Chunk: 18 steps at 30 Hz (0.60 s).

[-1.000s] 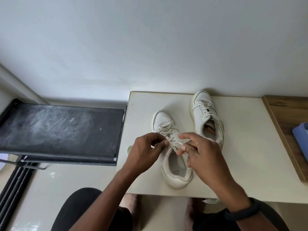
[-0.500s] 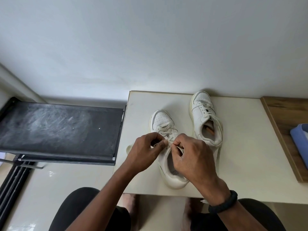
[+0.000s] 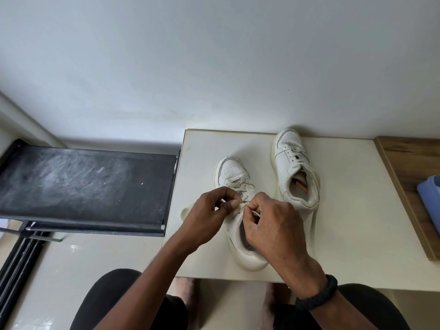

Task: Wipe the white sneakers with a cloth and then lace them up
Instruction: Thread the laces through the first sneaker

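Observation:
Two white sneakers stand on a cream table, toes pointing away from me. The near sneaker sits just in front of me; its laces are threaded over the tongue. My left hand pinches a lace at the shoe's left eyelets. My right hand, with a black band on the wrist, pinches the lace over the shoe's opening, fingertips almost touching the left hand. The far sneaker lies to the right, laced, with loose lace ends trailing down the table. A pale cloth peeks out behind my left wrist.
A black shelf stands left of the table, close to its edge. A wooden surface adjoins the table on the right, carrying a blue object. A white wall rises behind. My knees and feet are under the table's near edge.
My right hand has slid left and closed in on the lace next to my left hand. The left hand has stayed in place.

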Tool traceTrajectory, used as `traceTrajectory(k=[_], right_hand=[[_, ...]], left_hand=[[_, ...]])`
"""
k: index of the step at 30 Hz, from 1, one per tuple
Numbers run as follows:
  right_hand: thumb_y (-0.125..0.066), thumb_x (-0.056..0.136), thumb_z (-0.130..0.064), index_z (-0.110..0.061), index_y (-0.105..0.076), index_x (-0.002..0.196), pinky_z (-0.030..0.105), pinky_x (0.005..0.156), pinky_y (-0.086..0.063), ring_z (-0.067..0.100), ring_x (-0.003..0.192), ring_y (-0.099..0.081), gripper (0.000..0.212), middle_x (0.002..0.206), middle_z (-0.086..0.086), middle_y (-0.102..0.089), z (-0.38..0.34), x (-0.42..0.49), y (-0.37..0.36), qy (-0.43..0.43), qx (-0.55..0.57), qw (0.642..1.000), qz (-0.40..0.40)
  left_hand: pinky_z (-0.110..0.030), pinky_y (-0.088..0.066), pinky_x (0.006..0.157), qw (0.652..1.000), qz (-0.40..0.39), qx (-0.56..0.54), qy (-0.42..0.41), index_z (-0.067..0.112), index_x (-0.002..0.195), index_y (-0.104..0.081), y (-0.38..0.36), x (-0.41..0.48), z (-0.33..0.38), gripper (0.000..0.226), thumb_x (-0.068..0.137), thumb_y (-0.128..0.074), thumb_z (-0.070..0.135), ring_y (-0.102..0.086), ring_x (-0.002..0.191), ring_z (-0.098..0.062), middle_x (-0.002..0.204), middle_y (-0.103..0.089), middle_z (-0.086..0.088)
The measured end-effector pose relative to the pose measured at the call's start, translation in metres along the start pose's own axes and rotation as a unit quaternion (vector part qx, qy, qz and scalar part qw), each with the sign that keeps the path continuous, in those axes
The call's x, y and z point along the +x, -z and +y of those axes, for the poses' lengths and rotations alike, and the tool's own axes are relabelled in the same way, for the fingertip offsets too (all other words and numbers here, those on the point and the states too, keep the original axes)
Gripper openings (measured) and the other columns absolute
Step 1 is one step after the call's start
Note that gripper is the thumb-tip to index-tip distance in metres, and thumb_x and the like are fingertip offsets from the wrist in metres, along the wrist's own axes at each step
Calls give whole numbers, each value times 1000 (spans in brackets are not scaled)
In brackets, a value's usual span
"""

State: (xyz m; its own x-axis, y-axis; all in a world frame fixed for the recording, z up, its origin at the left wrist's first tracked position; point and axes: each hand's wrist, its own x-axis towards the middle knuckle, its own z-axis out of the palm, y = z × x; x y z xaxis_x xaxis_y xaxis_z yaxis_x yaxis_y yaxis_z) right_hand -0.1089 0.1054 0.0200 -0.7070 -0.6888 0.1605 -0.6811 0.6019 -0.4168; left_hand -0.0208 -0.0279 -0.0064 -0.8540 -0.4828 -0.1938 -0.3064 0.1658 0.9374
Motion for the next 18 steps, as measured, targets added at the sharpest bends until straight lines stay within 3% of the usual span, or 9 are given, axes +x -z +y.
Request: traceTrajectory(k=[8, 10, 14, 18], right_hand=[[-74, 87, -26, -21, -61, 79, 34, 47, -48, 22, 55, -61, 16, 63, -7, -63, 6, -2, -6, 20, 22, 999, 16], [-76, 85, -24, -20, -60, 78, 32, 46, -46, 21, 54, -60, 18, 63, -7, -63, 6, -2, -7, 31, 17, 999, 18], [-70, 90, -22, -23, -66, 85, 37, 56, -55, 19, 65, -66, 7, 76, -8, -69, 9, -2, -3, 25, 68, 997, -1], [-68, 90, -19, -23, -69, 89, 39, 62, -57, 17, 72, -68, 5, 83, -8, -72, 10, -1, -1, 26, 79, 996, -12]], left_hand=[[-21, -44, 71, 1000, -6, -16, 16, 23, 92, -71, 1, 0, 0, 11, 100, -63, 23, -54, 74, -5, 79, -67, 13], [-28, -50, 75, 999, -5, -29, 30, 23, 93, -72, 3, 0, 1, 13, 101, -61, 23, -58, 77, -7, 82, -70, 9], [-38, -57, 83, 995, 7, -69, 71, 27, 98, -74, 3, -3, 1, 20, 104, -56, 25, -63, 75, -6, 78, -70, 14], [-50, -56, 88, 997, 4, -25, 72, 31, 93, -75, 2, -2, 1, 24, 98, -60, 50, -64, 75, -5, 80, -72, 13]])
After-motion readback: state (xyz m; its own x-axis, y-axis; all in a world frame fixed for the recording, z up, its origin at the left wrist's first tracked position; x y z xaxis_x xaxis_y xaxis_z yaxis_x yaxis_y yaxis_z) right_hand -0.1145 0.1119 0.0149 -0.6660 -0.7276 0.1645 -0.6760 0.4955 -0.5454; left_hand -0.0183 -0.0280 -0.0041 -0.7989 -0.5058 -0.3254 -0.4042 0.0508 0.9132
